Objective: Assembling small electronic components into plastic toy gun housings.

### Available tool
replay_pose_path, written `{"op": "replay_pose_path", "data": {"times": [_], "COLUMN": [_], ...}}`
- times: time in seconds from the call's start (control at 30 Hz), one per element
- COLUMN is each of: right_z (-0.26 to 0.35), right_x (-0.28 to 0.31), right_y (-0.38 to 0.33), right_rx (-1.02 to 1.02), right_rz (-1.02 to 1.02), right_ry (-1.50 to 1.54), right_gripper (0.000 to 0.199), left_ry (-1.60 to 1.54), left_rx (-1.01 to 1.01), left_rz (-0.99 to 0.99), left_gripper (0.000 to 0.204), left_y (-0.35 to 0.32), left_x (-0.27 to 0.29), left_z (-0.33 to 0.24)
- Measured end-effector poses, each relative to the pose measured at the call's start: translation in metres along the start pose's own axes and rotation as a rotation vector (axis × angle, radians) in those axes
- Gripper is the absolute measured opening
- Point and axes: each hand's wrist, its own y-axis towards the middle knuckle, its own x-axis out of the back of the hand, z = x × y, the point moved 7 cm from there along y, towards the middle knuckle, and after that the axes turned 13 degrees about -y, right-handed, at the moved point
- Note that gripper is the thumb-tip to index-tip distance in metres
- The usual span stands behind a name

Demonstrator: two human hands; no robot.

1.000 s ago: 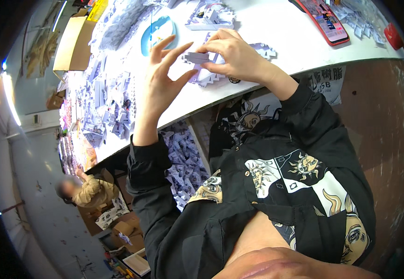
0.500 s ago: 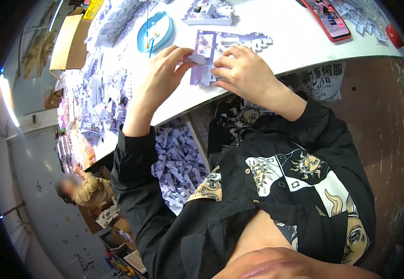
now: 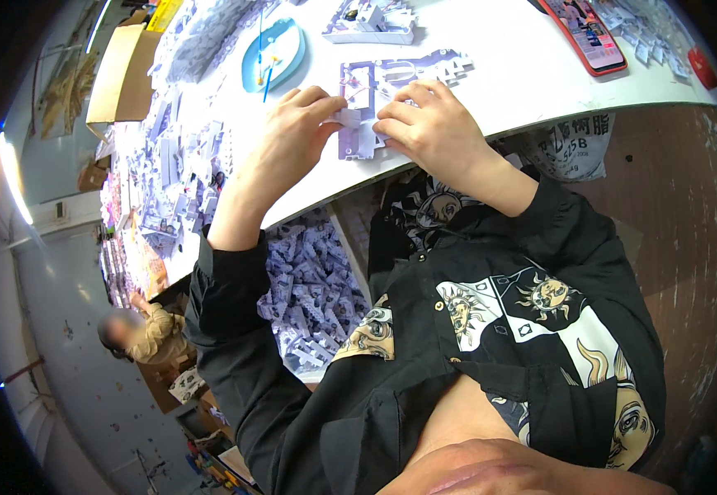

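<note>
My left hand [image 3: 297, 132] pinches a small pale plastic block [image 3: 347, 118] between thumb and fingertips. The block is at the left side of a flat light-purple plastic housing [image 3: 358, 147], which lies on the white table near its front edge. Thin wires show inside the housing's upper left part, and a long toothed arm [image 3: 445, 62] of it stretches to the upper right. My right hand [image 3: 433, 124] has its fingers bent and closed on the housing's right edge, hiding part of it.
A blue dish [image 3: 291, 62] with a thin blue stick lies behind my left hand. Beyond the housing stands a pale part with components [image 3: 371, 33]. A red-edged phone [image 3: 587, 37] lies at right. Parts pile [image 3: 169, 157] at left; a box of parts [image 3: 313, 285] sits below. A co-worker [image 3: 152, 334] is far left.
The housing has shifted slightly down and turned a little. My left hand has tipped the block, and my right hand has moved slightly left with its fingers closer together.
</note>
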Motion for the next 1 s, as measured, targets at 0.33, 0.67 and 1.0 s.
{"op": "replay_pose_path", "data": {"times": [0.33, 0.67, 1.0], "right_z": [0.001, 0.002, 0.005], "right_x": [-0.001, -0.003, -0.002], "right_y": [0.0, 0.002, 0.004], "right_rx": [0.046, 0.079, 0.087], "right_rz": [-0.083, -0.085, -0.045], "right_ry": [-0.047, -0.089, -0.047], "right_gripper": [0.015, 0.016, 0.018], "left_ry": [0.075, 0.186, 0.161], "left_rx": [0.035, -0.075, 0.057], "left_rz": [0.086, 0.08, 0.038], "left_gripper": [0.022, 0.019, 0.021], "left_y": [0.009, 0.01, 0.0], "left_x": [-0.01, -0.017, -0.017], "left_z": [0.004, -0.004, 0.006]}}
